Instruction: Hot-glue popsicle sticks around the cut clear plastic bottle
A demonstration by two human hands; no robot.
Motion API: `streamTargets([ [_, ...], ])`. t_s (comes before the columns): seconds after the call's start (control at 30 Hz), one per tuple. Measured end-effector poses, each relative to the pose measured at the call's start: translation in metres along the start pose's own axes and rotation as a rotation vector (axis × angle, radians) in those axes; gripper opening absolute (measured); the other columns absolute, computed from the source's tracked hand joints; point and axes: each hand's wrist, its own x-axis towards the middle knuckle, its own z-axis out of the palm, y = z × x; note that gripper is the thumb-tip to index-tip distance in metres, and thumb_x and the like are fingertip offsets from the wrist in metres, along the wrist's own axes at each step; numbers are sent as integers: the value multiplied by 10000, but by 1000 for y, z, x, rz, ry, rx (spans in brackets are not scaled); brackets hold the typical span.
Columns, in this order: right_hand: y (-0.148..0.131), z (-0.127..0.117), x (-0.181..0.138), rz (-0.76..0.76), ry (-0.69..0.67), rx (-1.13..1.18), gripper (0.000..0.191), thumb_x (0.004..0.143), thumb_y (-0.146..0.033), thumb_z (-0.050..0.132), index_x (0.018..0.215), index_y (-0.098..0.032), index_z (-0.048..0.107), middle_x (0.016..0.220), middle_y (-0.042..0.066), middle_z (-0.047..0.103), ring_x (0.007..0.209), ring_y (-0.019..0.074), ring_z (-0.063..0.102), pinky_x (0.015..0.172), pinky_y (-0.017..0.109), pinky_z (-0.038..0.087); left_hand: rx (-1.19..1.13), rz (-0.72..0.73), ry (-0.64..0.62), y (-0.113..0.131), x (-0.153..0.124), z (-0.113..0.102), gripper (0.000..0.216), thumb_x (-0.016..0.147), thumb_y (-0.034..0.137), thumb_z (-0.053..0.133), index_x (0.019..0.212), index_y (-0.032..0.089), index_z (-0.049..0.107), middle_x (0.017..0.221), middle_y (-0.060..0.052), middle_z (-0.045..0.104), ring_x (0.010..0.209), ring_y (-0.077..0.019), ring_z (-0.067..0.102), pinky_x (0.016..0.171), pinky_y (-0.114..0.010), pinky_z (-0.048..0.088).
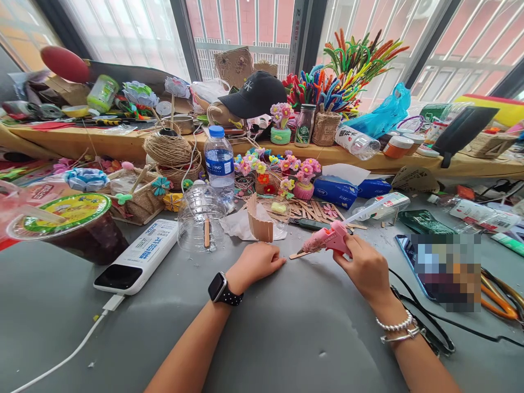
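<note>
My right hand (364, 265) grips a pink glue gun (329, 238), its nozzle tilted down to the left. A pale glue stick (362, 211) sticks out of the gun's back. Under the nozzle, a small wooden craft stick (300, 255) lies flat on the table. My left hand (257, 263) rests on the table left of that stick, its fingers curled in; whatever they may hold is hidden. Just behind it stands a curved panel of joined craft sticks (260, 224), beside crumpled white paper (237, 228).
A cut clear plastic bottle (200, 218), a water bottle (219, 158) and a power bank (137, 256) stand or lie to the left, near a drink cup (82, 240). Loose craft sticks (315, 210) lie behind the gun. On the right are a phone (405, 251) and black cable (434, 322).
</note>
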Motion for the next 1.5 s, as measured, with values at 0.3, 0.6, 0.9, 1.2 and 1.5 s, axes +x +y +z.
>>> streamTargets([
  [0.3,-4,1,0,-39,12,20,182,721,-239,483,836,-132,575,653,10,584,584,120,523,507,213,340,4,0,2,-1,0,1,319,777,400,381,599,180,527,602,-23,586,550,-136,497,449,-237,171],
  [0.6,-5,1,0,-43,8,46,194,735,-247,472,856,-128,565,650,11,574,586,116,510,510,215,337,8,6,7,-2,0,2,325,780,402,378,603,178,532,599,-22,582,554,-136,501,448,-238,172],
  [0.9,-5,1,-1,-24,12,54,231,744,-320,490,842,-125,564,641,16,569,577,118,510,503,213,330,10,14,21,-2,0,3,315,776,398,382,591,182,520,592,-17,579,543,-132,492,444,-238,163],
  [1.2,-6,0,0,-30,17,64,218,746,-314,480,806,-124,568,624,18,558,557,121,506,499,219,336,10,10,18,-2,0,3,318,779,395,381,592,178,521,598,-21,583,553,-135,502,448,-238,172],
  [1.5,-6,0,0,-44,6,69,187,746,-249,446,826,-127,563,628,22,560,564,122,509,498,223,336,13,12,8,-1,0,2,320,784,394,375,616,178,541,605,-27,584,566,-140,511,465,-235,214],
])
